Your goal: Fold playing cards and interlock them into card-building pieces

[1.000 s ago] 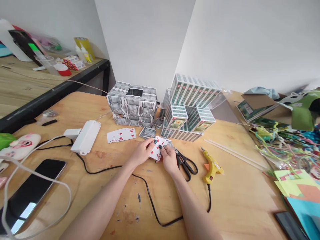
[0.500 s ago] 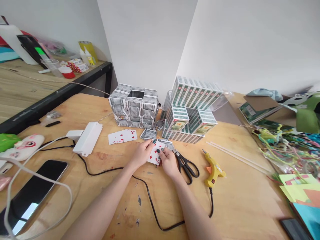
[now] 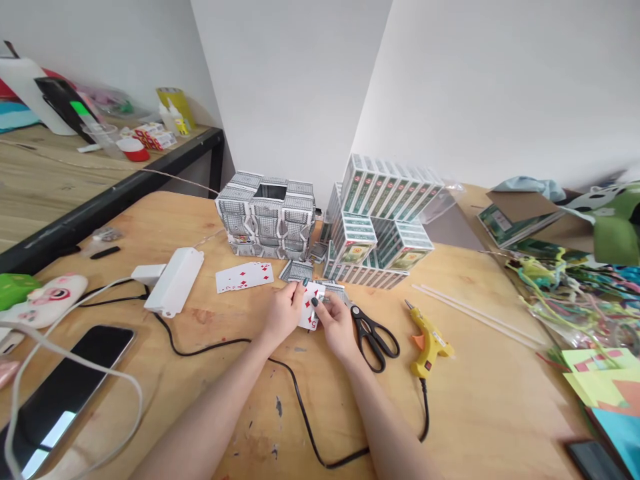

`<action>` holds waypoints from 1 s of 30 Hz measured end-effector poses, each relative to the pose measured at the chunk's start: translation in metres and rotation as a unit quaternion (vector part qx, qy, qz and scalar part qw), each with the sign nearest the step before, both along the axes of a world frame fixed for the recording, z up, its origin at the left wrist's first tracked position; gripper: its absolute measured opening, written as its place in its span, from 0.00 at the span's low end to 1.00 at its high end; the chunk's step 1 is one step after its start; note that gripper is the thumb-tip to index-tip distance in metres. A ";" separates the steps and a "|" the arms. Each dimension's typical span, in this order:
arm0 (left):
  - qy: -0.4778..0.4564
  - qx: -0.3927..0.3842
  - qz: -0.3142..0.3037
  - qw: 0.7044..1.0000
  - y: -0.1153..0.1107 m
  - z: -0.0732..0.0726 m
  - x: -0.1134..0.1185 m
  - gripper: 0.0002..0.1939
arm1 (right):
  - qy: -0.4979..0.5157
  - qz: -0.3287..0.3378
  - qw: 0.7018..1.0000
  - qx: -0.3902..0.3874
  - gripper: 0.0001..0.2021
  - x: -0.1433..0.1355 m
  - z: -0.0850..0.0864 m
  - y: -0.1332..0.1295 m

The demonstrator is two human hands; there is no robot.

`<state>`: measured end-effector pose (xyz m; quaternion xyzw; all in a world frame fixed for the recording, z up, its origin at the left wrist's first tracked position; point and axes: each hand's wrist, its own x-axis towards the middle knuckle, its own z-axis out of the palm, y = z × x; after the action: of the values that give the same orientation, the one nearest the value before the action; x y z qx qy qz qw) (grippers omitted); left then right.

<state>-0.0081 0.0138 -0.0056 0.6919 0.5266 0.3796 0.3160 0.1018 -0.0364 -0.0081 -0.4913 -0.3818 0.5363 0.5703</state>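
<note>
A five of diamonds playing card (image 3: 309, 308) is held between both hands over the table. My left hand (image 3: 286, 308) pinches its left side near the top. On its right side, the thumb and fingers of my right hand (image 3: 334, 321) grip it. Whether more cards lie beneath it is hard to tell. Face-down cards (image 3: 297, 271) lie just beyond the hands, and a fanned row of face-up diamond cards (image 3: 245, 277) is to the left. Behind stands a hollow block built of patterned cards (image 3: 270, 223). Black-handled scissors (image 3: 374, 337) rest right of my right hand.
Card boxes (image 3: 355, 240) are stacked behind to the right. A yellow glue gun (image 3: 427, 343) lies on the table (image 3: 480, 400), its black cord passing under my forearms. Two clear sticks (image 3: 475, 315), a white power strip (image 3: 176, 281) and a phone (image 3: 70, 393) lie around.
The held card has turned slightly and is more upright in view, with the hands shifted a little. The camera view has moved slightly.
</note>
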 end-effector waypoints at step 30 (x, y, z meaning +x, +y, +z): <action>-0.184 -0.105 -0.084 0.974 -0.002 -0.001 0.003 0.15 | -0.044 -0.119 0.992 -0.003 0.13 0.013 -0.007 0.005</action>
<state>-0.0053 0.0122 -0.0069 0.6153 0.4361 0.4149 0.5091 0.1146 -0.0314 -0.0153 -0.5583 -0.3436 0.4438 0.6109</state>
